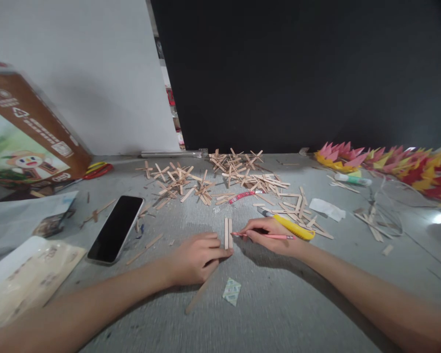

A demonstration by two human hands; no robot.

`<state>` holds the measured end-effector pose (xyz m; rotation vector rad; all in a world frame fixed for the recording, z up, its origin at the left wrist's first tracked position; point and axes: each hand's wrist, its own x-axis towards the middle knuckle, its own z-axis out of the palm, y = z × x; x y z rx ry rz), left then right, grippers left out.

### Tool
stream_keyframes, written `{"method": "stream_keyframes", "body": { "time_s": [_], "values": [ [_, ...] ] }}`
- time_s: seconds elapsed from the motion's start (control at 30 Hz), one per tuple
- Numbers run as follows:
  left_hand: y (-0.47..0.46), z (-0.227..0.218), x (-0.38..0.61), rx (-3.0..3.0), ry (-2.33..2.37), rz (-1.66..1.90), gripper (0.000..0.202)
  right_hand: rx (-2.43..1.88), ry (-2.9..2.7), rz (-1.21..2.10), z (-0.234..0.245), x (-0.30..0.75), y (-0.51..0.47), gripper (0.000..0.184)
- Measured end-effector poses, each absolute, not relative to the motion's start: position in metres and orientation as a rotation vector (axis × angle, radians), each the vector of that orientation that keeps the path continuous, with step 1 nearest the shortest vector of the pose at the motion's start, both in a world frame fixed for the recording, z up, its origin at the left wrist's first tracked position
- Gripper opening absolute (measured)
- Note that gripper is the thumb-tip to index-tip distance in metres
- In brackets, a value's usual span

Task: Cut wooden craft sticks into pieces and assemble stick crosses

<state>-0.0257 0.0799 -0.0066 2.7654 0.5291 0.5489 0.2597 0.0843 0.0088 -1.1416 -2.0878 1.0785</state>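
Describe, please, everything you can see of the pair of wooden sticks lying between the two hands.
The pair of wooden sticks is two flat, pale craft sticks lying side by side and touching, pointing away from the person on the grey table. The left hand holds their near end down with its fingertips. The tip of a pink pen, held in the right hand, meets their right edge about midway.

a black phone (115, 228) lies left, paper flowers (389, 164) right, box (29, 137) behind.
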Motion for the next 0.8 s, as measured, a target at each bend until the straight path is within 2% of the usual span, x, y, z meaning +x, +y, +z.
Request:
{"method": "stream_keyframes", "body": {
  "time_s": [0.8],
  "values": [
    [0.0810,-0.0058,-0.0257,2.780,0.528,0.507,0.036,-1.188,-2.084,1.105,0.0108,0.2601,0.0846,0.030]
  ]
}}
